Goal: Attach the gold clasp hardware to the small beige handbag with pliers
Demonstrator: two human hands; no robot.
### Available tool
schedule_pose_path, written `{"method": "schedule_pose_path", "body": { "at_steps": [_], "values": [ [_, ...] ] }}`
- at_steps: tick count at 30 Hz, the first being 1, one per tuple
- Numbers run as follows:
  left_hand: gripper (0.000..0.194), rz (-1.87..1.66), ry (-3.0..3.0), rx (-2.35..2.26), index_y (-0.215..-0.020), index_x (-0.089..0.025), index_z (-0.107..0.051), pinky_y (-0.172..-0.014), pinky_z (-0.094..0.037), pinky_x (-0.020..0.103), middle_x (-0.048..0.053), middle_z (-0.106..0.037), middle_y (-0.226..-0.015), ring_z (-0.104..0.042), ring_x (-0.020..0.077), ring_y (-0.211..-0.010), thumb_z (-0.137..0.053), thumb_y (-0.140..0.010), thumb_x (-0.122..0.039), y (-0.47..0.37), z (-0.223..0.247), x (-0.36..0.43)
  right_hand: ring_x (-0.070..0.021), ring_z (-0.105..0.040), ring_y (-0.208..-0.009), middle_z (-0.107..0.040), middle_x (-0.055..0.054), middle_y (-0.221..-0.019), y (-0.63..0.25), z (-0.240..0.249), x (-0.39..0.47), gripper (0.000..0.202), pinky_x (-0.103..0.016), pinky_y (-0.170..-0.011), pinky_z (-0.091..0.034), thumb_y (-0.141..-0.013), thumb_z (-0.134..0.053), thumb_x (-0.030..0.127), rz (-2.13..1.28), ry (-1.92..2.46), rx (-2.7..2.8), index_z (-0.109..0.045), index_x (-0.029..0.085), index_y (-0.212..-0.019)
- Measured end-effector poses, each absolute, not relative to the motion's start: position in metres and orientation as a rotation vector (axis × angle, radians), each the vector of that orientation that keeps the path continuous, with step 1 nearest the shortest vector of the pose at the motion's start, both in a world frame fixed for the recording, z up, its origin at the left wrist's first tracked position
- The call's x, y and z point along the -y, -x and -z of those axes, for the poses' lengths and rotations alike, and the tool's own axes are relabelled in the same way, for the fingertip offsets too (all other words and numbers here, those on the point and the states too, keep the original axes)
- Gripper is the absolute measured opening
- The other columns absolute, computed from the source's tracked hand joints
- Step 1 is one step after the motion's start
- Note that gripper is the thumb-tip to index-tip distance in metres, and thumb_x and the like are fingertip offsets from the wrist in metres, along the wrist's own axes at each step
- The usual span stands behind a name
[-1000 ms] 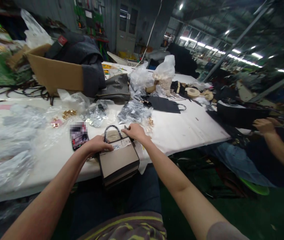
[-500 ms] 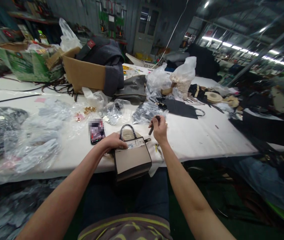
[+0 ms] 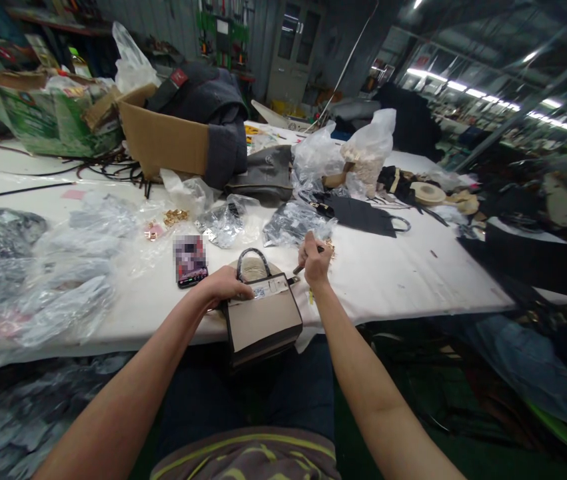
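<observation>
Gripping the beige-and-dark handbag [image 3: 266, 325] with your left hand [image 3: 232, 285], slim dark tool [image 3: 298, 270] in your right hand [image 3: 316, 261].
Head view: left fingers clamp the handbag's upper left edge; the handbag extends right of and below that grip, at the table [image 3: 383, 283] edge, handle [image 3: 254, 252] arched beyond. Right fingers are clenched round the tool, its tip near the small tab [image 3: 294, 281]; contact unclear. Phone [image 3: 190, 263] lies left of your left grip, gold pieces [image 3: 331, 249] just past your right.
</observation>
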State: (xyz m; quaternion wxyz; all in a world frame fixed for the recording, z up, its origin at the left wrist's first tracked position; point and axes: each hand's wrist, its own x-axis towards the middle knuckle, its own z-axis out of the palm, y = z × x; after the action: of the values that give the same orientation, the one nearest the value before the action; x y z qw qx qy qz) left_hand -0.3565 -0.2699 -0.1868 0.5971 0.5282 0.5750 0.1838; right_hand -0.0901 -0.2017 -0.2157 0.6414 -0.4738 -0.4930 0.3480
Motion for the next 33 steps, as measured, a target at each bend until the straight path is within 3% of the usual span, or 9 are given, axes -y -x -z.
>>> {"method": "schedule_pose_path", "body": {
  "at_steps": [9, 15, 21, 33],
  "values": [
    [0.03, -0.4, -1.328, -1.381, -0.078, -0.017, -0.079, -0.07, -0.051, 0.033, 0.005, -0.077, -0.081, -0.069, 0.0259, -0.082, -0.088, -0.053, -0.032, 0.356, 0.183, 0.266, -0.011, -0.038, -0.042, -0.042, 0.004, -0.048, 0.101, 0.218, 0.208, 0.071, -0.029, -0.043, -0.025, -0.102, -0.07, 0.077, -0.704, 1.102, 1.175, -0.045, 0.026, -0.059],
    [0.034, -0.327, -1.38, -1.402, -0.079, -0.016, -0.083, -0.071, -0.051, 0.033, 0.007, -0.079, -0.083, -0.071, 0.0277, -0.084, -0.088, -0.053, -0.038, 0.356, 0.183, 0.262, -0.0103, -0.038, -0.041, -0.041, 0.004, -0.048, 0.104, 0.184, 0.233, 0.073, -0.029, -0.043, -0.026, -0.104, -0.07, 0.074, -0.625, 1.051, 1.137, -0.042, 0.027, -0.057],
    [0.032, -0.26, -1.441, -1.448, -0.074, -0.02, -0.083, -0.069, -0.052, 0.034, 0.006, -0.079, -0.08, -0.072, 0.0294, -0.083, -0.091, -0.05, -0.041, 0.356, 0.184, 0.252, -0.0074, -0.026, -0.041, -0.031, 0.009, -0.053, 0.133, 0.155, 0.28, 0.073, -0.028, -0.04, -0.021, -0.099, -0.079, 0.073, -0.991, 0.798, 1.041, -0.036, 0.027, -0.064],
    [0.035, -0.391, -1.261, -1.396, -0.068, -0.018, -0.077, -0.061, -0.048, 0.031, 0.005, -0.071, -0.068, -0.066, 0.0246, -0.069, -0.095, -0.043, -0.033, 0.352, 0.18, 0.259, -0.009, -0.033, -0.043, -0.036, 0.007, -0.052, 0.168, 0.171, 0.292, 0.071, -0.029, -0.044, -0.026, -0.1, -0.075, 0.077, -1.099, 0.862, 1.105, -0.041, 0.026, -0.063]
  ]
}}
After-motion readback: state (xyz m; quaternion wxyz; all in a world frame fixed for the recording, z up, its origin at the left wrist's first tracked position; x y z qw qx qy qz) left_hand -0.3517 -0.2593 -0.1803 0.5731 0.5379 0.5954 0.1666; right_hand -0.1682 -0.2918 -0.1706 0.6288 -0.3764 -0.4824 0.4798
